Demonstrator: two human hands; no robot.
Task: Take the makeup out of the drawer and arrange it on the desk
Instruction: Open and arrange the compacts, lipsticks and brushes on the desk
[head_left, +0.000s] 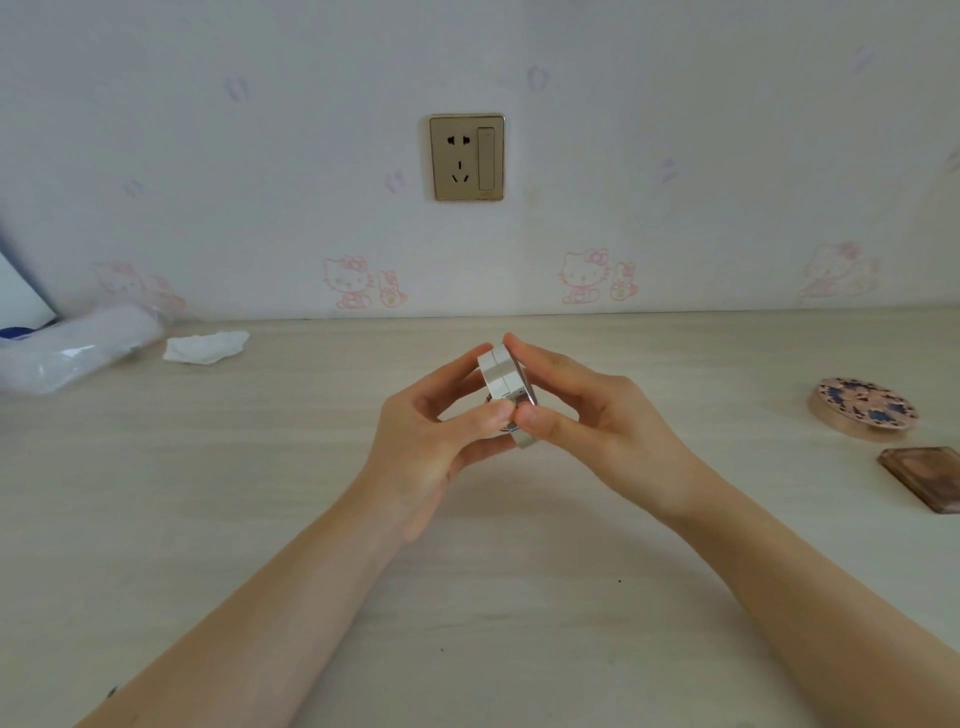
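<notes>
Compact case (506, 387), white and round with a silvery rim, stands on edge in the air above the tabletop (260, 519), held between both hands at the middle of the view. Left hand (436, 436) curls round its left face, fingertips reaching up over the top edge and thumb pressed at the lower front. Right hand (587, 410) grips the right face, its index finger laid along the top rim and its thumb meeting the left thumb at the front seam. Whether the case is slightly parted at that seam cannot be told; it looks closed.

Well to the right of the right hand, near the edge of the view, a round powder compact (863, 408) with a dark floral pattern on a pinkish lid lies flat on the tabletop. Just nearer than it, a square brown palette (924, 475) also lies flat, partly cut off by the frame edge; the two are close but apart.

Far to the left of the left hand, by the wall, a crumpled white tissue (205, 347) rests on the tabletop, and beyond it a clear plastic-wrapped pack (78, 348) lies on its side. On the wall straight beyond the hands sits a gold-framed power socket (466, 157), above wallpaper printed with pale pink cartoon cats.
</notes>
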